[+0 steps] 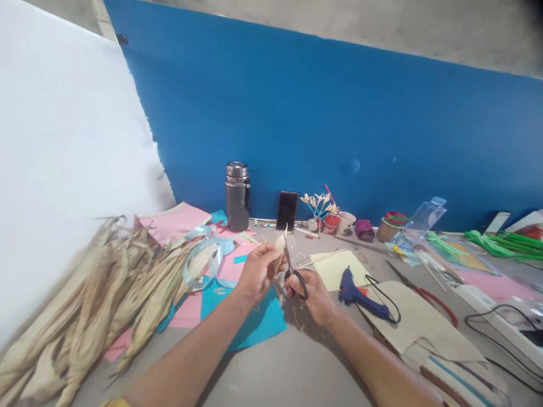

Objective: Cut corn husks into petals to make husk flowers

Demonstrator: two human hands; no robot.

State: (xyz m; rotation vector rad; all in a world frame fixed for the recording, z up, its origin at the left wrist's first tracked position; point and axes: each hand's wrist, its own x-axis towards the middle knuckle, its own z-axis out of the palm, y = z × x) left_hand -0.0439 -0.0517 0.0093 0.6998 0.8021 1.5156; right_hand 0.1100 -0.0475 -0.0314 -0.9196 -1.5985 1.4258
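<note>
Between the fingers of my left hand (261,270) is a pale piece of dried husk (280,246), its pointed tip upward. My right hand (313,291) grips black-handled scissors (302,284), with the blades (288,254) pointing up along the husk's right edge. Whether the blades are parted cannot be made out. Below both hands lies a blue paper sheet (258,325) with small scraps on it. A large bundle of dried husks (123,282) spreads over the table to the left of my left hand.
A blue glue gun (360,297) with a black cord lies right of my right hand, near red-handled pliers (428,294). Behind stand a grey flask (237,198), a phone (287,210) and husk flowers (318,203). Light-blue ribbon (216,257) loops at left; a power strip (496,319) is at right.
</note>
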